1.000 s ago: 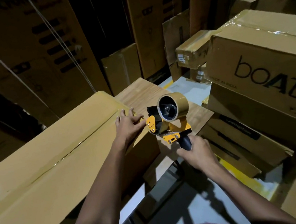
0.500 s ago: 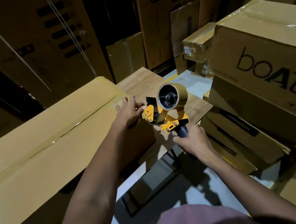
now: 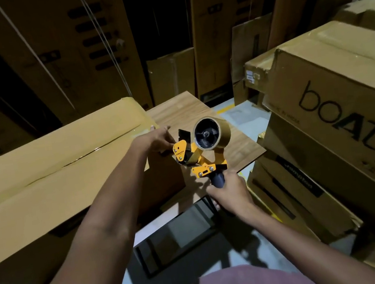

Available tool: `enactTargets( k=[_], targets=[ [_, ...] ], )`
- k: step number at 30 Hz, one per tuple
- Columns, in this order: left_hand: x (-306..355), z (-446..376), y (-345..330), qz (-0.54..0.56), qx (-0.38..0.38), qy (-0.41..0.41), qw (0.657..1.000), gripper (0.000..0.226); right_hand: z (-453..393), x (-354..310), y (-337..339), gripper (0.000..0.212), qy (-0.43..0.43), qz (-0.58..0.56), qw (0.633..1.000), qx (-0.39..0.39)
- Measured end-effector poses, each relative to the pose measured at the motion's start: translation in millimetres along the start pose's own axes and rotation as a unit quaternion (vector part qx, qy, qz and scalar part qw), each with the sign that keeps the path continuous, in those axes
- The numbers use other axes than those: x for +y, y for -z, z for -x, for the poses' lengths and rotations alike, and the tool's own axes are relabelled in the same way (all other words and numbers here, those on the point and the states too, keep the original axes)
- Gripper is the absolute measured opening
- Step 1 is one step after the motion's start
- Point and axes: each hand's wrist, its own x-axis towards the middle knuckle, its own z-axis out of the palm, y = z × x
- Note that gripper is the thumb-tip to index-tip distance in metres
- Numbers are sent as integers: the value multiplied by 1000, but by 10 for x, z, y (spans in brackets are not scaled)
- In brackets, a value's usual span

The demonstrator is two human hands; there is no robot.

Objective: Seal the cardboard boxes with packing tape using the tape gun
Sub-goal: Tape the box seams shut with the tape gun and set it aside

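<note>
A long cardboard box (image 3: 49, 188) lies on a wooden table (image 3: 192, 114), its top seam covered with shiny brown tape. My left hand (image 3: 154, 141) rests on the box's right end, fingers over the top edge and thumb on the end face. My right hand (image 3: 229, 190) grips the dark handle of a yellow tape gun (image 3: 198, 154) carrying a brown tape roll (image 3: 212, 134). The gun's front end sits against the box's right end face, just below my left hand.
Stacked cardboard boxes stand close on the right, the top one (image 3: 336, 98) printed "boAt". Tall cartons (image 3: 64, 51) line the back, with smaller boxes (image 3: 171, 75) behind the table. A dark metal table frame (image 3: 177, 241) and pale floor lie below.
The view has tilted down and closer. My left hand has slid from the box top to its right end corner. The tape gun has moved down against the end face.
</note>
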Motion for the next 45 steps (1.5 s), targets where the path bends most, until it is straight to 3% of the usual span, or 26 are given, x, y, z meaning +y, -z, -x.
enactTargets(
  k=[8,14,19,22,28,32,38,42,45],
  targets=[
    [463,125,104,-148,-80,76,983,39,-41,161,46,15,3,-1,1000,-10],
    [516,95,213,-108,-174,108,973,18,-107,227,41,17,9,-23,1000,-14],
    [560,127,233,-20,-193,116,974,33,-133,254,11,17,-2,-19,999,-35],
    [523,141,216,27,-178,114,977,21,-164,236,25,19,-13,-18,999,-38],
    [471,210,169,117,-141,113,977,26,-135,113,47,18,-14,39,998,-40],
    [382,179,113,162,-139,114,970,43,-103,0,61,19,-5,88,996,-30],
    [-121,-571,-148,97,-117,116,982,77,-71,-55,-10,24,-25,110,993,-15],
    [255,114,2,111,-80,105,985,62,-102,-69,-32,24,-46,85,995,-22],
    [242,147,21,123,-50,79,988,56,-125,-50,-14,22,-34,82,996,-20]
  ],
)
